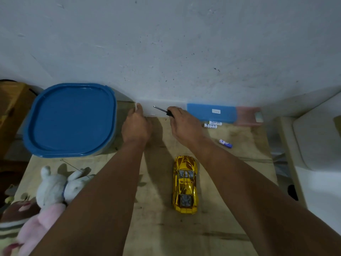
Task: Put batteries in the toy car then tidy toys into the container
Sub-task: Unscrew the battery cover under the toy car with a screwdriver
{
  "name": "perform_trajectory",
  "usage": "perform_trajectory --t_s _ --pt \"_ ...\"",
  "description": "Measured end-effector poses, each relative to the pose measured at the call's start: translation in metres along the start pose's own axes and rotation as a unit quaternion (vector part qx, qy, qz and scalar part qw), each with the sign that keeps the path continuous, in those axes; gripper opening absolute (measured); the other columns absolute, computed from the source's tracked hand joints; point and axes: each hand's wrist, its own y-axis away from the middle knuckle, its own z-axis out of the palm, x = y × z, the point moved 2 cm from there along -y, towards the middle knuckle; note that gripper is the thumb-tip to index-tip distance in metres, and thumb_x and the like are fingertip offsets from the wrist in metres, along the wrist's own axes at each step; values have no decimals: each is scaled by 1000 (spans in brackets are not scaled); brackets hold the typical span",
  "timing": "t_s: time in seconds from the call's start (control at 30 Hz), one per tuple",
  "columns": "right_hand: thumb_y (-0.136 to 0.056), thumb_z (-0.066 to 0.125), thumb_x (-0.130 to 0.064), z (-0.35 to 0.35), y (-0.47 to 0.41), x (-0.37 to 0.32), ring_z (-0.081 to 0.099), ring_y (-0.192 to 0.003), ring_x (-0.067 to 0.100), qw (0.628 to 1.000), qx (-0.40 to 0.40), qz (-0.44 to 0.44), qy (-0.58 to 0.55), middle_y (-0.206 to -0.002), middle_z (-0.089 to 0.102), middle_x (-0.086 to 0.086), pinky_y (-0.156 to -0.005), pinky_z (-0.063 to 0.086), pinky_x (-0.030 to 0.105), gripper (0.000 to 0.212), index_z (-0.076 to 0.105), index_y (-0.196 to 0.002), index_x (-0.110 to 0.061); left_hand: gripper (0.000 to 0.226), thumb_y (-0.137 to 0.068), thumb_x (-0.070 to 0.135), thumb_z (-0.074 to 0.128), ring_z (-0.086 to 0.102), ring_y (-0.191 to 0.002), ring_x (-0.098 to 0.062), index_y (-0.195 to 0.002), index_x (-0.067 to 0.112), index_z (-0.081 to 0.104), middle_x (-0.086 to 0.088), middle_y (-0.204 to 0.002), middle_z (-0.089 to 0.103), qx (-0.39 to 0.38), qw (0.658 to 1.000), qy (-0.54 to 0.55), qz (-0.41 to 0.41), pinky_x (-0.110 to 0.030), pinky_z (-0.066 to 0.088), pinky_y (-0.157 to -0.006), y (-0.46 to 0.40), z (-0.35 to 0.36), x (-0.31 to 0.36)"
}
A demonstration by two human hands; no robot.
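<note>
So the right hand point(184, 124) was way out near the wall end of the table point(160, 228), its grip pinched around a small screwdriver point(163, 111) by the black handle, metal tip sticking out to the left. The left hand point(137, 124) was just beside it, fingers reaching to the table's far edge; couldn't tell if that grip was spread or curled on anything, the fingers were hidden behind the hand.

The gold toy car point(185, 184) sat upright on the table, well apart from both hands, nearer to the camera and under the right forearm's line, untouched. Two white batteries point(212, 124) lay side by side right of the right hand, next to a blue and pink case point(221, 113) against the wall. A blue battery point(225, 143) was lying alone a bit nearer.

The container with its blue lid point(72, 119) on sat at the far left. A white plush bunny point(59, 187) in pink was flopped at the near-left corner.
</note>
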Motion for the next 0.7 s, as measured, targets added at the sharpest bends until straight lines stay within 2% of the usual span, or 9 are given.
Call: perform_trajectory --t_s 0.1,0.13,0.2,0.3,0.4,0.53,0.6,0.7 --pt "-103 48 -24 -30 -6 -5 63 -83 31 999 -30 33 -25 -100 68 9 -65 52 42 26 54 -127 -17 72 -102 18 56 60 -120 -42 -165 17 20 -21 -142 53 -24 999 27 -17 -50 53 -89 7 -21 13" --pt "-102 49 -25 -44 -6 -7 64 -83 32 998 -26 48 -23 -98 69 10 -66 53 43 25 55 -125 -17 70 -102 19 56 60 -121 -41 -164 17 23 -20 -142 55 -19 999 41 -21 -49 52 -89 13 -30 21" --pt "-101 51 -25 -67 3 -8 65 -86 32 996 -3 83 -25 -98 70 9 -69 55 43 23 59 -121 -18 57 -102 23 57 58 -124 -37 -156 16 41 -16 -144 53 -16 998 60 -9 -46 50 -91 29 -49 37" --pt "-97 55 -23 -86 42 -2 64 -92 30 991 0 129 -23 -109 62 7 -74 54 42 25 64 -119 -16 51 -100 42 57 55 -129 -35 -145 20 52 -10 -145 50 -85 996 11 -2 -47 49 -95 63 -61 59" --pt "-95 58 -24 -84 98 15 62 -90 29 981 -28 194 7 -108 55 7 -73 54 39 20 68 -111 -17 64 -96 61 52 53 -132 -37 -144 19 48 -11 -144 47 -196 980 -34 -7 -49 47 -99 109 -49 74" --pt "-96 57 -27 -70 154 34 62 -101 31 961 -84 263 33 -106 61 6 -72 52 37 17 71 -101 -20 93 -77 79 61 50 -131 -39 -145 19 40 -13 -144 43 -277 960 -48 -10 -47 44 -97 159 -17 80" --pt "-97 57 -29 -64 166 40 61 -97 29 956 -97 273 37 -101 59 5 -72 52 37 19 73 -106 -21 103 -72 84 62 48 -131 -38 -148 19 36 -12 -145 40 -280 958 -58 -10 -46 43 -94 171 -4 80" --pt "-97 58 -33 -57 171 43 59 -98 27 959 -86 264 47 -98 59 4 -73 52 37 24 73 -111 -21 95 -80 72 69 48 -130 -36 -150 21 32 -10 -146 36 -245 965 -90 1 -43 43 -88 175 12 76"
